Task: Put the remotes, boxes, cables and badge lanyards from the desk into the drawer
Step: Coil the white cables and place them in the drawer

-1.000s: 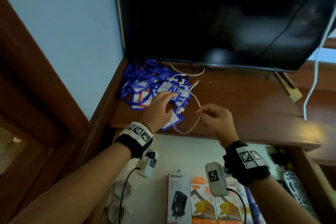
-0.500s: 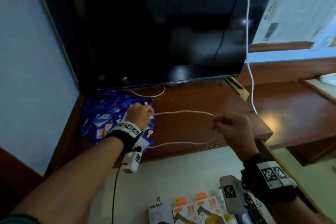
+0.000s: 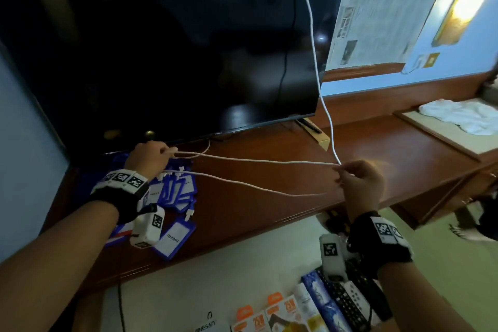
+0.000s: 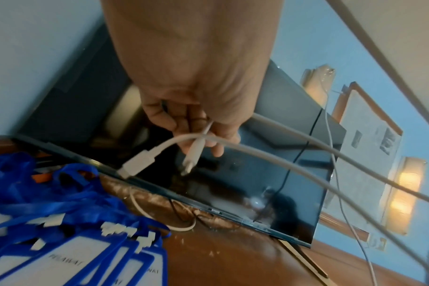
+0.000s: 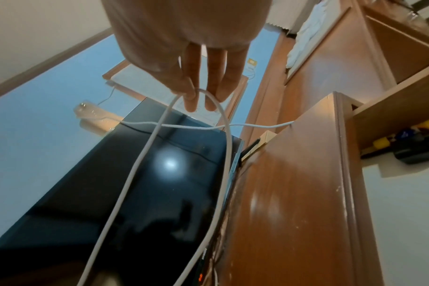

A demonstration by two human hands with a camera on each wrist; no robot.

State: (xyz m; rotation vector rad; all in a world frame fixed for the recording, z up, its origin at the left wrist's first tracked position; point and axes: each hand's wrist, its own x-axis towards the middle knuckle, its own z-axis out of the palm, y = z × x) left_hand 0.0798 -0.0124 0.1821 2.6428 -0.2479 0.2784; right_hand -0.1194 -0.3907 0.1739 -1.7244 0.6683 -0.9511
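Note:
A white cable (image 3: 256, 162) is stretched in a long doubled loop above the wooden desk (image 3: 269, 197). My left hand (image 3: 153, 159) grips its two plug ends (image 4: 140, 164) above the pile of blue badge lanyards (image 3: 172, 191). My right hand (image 3: 358, 183) pinches the loop's bend (image 5: 201, 92) between thumb and fingers, out over the desk's right part. Below the desk edge the open drawer (image 3: 215, 277) holds boxes (image 3: 275, 315) and remotes (image 3: 347, 302).
A large dark TV (image 3: 175, 48) stands at the back of the desk. Another white cord (image 3: 315, 62) hangs down in front of its right edge to near my right hand. White cloth (image 3: 460, 116) lies on a lower surface far right.
My hands have drawn further apart, the right one moving right, so the cable loop is pulled out longer. The view has swung rightward and up.

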